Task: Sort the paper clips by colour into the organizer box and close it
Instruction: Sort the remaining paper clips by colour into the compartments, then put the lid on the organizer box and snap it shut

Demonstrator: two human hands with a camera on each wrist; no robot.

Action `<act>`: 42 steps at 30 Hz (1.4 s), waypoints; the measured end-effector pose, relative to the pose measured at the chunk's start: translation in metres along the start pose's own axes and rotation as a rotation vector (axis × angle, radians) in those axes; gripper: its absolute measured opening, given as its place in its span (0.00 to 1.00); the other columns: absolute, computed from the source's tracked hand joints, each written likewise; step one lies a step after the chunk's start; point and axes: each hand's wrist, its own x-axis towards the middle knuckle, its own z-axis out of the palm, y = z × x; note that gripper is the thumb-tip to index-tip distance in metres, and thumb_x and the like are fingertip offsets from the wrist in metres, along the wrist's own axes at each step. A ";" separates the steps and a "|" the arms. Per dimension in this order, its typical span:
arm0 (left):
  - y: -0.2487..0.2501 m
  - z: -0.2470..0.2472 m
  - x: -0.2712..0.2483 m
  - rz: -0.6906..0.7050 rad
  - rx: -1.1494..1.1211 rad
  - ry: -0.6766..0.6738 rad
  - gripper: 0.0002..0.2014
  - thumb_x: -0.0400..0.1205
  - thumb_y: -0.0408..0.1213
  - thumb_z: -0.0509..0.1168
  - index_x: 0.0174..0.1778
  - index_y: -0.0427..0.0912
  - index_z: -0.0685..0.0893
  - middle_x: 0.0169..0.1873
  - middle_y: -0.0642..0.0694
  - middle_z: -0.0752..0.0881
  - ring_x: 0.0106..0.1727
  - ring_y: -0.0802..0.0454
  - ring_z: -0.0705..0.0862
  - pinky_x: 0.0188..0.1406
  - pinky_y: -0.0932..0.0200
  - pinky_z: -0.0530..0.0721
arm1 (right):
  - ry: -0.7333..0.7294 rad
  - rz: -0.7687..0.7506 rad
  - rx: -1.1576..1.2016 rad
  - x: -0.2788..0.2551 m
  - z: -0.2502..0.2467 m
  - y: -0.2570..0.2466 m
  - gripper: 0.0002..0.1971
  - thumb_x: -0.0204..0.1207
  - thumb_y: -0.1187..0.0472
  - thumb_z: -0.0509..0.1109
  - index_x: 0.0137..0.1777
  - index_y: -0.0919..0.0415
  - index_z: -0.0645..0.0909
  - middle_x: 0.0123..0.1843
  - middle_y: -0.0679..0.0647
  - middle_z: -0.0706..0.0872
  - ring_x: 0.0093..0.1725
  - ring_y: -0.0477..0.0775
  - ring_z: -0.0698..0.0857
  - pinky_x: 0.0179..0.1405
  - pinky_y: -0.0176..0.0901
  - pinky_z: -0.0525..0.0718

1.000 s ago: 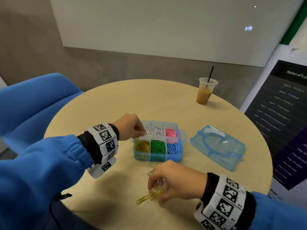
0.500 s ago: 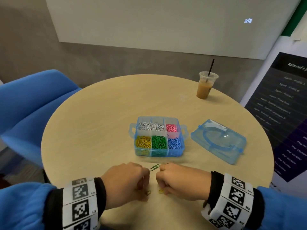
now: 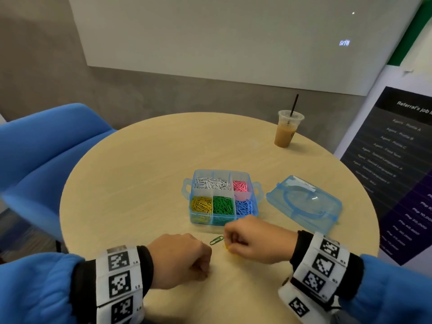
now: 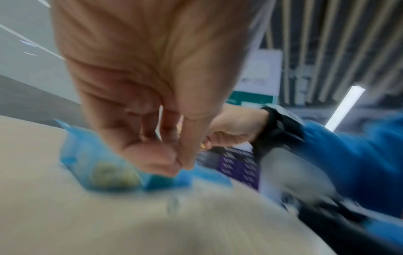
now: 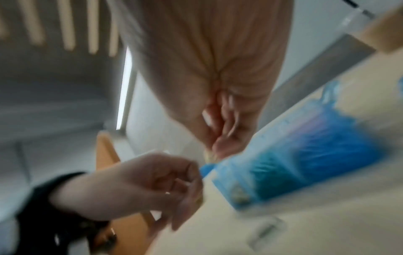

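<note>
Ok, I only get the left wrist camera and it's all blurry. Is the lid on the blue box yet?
Observer: No. The lid lies on the table, right of the open organizer box and apart from it.
Operator: Any clips left outside?
Observer: One green paper clip lies on the table between the left hand and the right hand.
Operator: Where does green go?
Observer: The near row's middle compartment, between the yellow clips and the blue clips.
</note>
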 end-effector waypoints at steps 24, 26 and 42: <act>-0.066 -0.037 0.025 -0.096 -0.275 0.331 0.04 0.83 0.46 0.67 0.51 0.59 0.86 0.42 0.60 0.83 0.28 0.67 0.79 0.32 0.72 0.72 | 0.024 0.124 -0.485 0.028 0.009 -0.020 0.09 0.84 0.62 0.59 0.58 0.65 0.77 0.54 0.64 0.83 0.52 0.67 0.83 0.40 0.50 0.71; -0.066 -0.035 0.025 -0.086 -0.284 0.327 0.05 0.83 0.45 0.66 0.52 0.58 0.86 0.42 0.60 0.83 0.29 0.67 0.79 0.32 0.72 0.73 | -0.088 0.112 -0.393 0.027 0.007 -0.013 0.11 0.83 0.59 0.61 0.53 0.67 0.80 0.50 0.63 0.85 0.48 0.66 0.84 0.38 0.50 0.75; -0.065 -0.026 0.014 -0.028 -0.235 0.295 0.10 0.85 0.45 0.62 0.63 0.58 0.78 0.52 0.63 0.79 0.43 0.58 0.83 0.43 0.69 0.79 | 0.563 0.363 0.120 -0.004 -0.067 0.066 0.11 0.76 0.52 0.75 0.55 0.52 0.79 0.37 0.51 0.83 0.36 0.49 0.80 0.39 0.42 0.79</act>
